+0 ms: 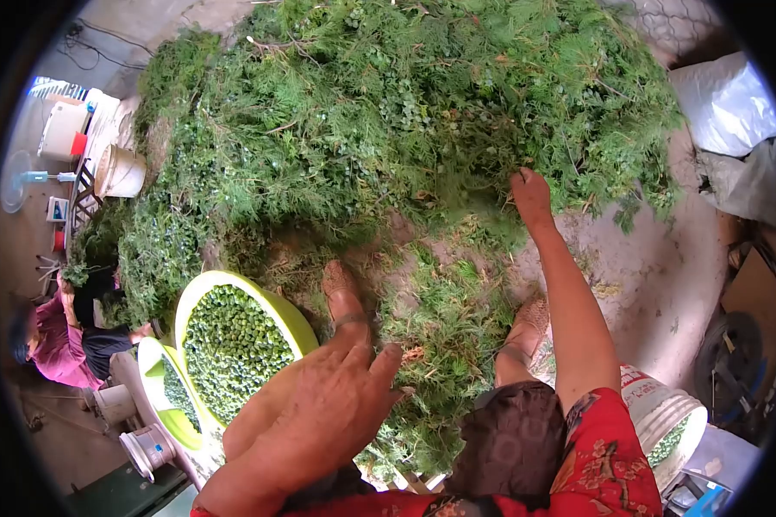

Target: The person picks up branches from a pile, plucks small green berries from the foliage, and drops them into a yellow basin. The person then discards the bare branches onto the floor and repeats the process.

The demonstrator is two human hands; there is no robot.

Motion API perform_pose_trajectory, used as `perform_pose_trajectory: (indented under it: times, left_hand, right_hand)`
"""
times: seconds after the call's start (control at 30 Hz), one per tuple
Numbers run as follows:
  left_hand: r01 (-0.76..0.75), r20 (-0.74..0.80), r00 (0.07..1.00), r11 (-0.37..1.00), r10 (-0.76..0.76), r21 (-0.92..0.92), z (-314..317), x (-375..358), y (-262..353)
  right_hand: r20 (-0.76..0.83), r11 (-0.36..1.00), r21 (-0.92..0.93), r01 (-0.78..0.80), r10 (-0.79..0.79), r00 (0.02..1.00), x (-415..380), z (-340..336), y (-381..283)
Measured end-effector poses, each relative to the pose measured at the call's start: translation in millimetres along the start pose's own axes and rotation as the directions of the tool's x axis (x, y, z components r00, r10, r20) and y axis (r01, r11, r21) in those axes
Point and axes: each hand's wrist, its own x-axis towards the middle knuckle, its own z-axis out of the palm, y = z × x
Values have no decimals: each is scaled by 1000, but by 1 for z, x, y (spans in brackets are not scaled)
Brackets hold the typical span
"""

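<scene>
My right hand [532, 198] is stretched out to the pile of cut evergreen branches [362, 129]. Its fingers are pinched together on a feathery evergreen sprig [485, 183], which blends into the greenery behind it. Closer to my body, my left hand [341, 401] is held above my lap with the back of the hand up. Its thumb and fingers are apart, and nothing shows in them. Just left of that hand stands a yellow-green bucket [291, 314] filled with small round green cones [233, 345].
A second yellow-green container [151, 353] leans by the bucket. At right is a white bucket [685, 405] with green bits inside. Loose sprigs [431, 319] lie between my feet. Another person [65, 340] sits at far left near a pale bucket [121, 172]. Silvery sacks [724, 103] rest at upper right.
</scene>
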Motion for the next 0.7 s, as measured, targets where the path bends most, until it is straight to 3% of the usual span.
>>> perform_pose_trajectory:
  times: [0.07,0.2,0.27,0.33,0.43,0.57,0.63,0.7]
  left_hand:
    - [-7,-6,1000,1000,7,31,2,-2,0]
    - [-34,-84,996,999,36,21,7,-9,-2]
    - [-6,-6,1000,999,6,45,1,-9,0]
    - [-7,-9,1000,999,7,47,0,-12,1]
    - [-21,-32,999,999,22,41,-1,-13,2]
    - [-51,-67,996,998,52,24,3,-18,-2]
    - [-46,-66,997,998,49,48,1,-20,-2]
    - [-43,-51,998,996,47,73,3,-23,-1]
  right_hand:
    - [0,999,-40,3,-3,1000,-6,0,0]
    - [-102,975,-25,222,-223,969,-22,3,0]
    - [-153,950,-51,307,-312,938,-35,-15,-17]
    - [122,940,-321,114,-78,989,-67,-33,-38]
    - [45,890,-389,237,-239,970,-96,-16,11]
    - [72,861,-446,243,-236,969,-121,-10,49]
    - [59,850,-505,151,-140,988,-131,-13,64]
    - [101,816,-557,155,-119,988,-136,-20,97]
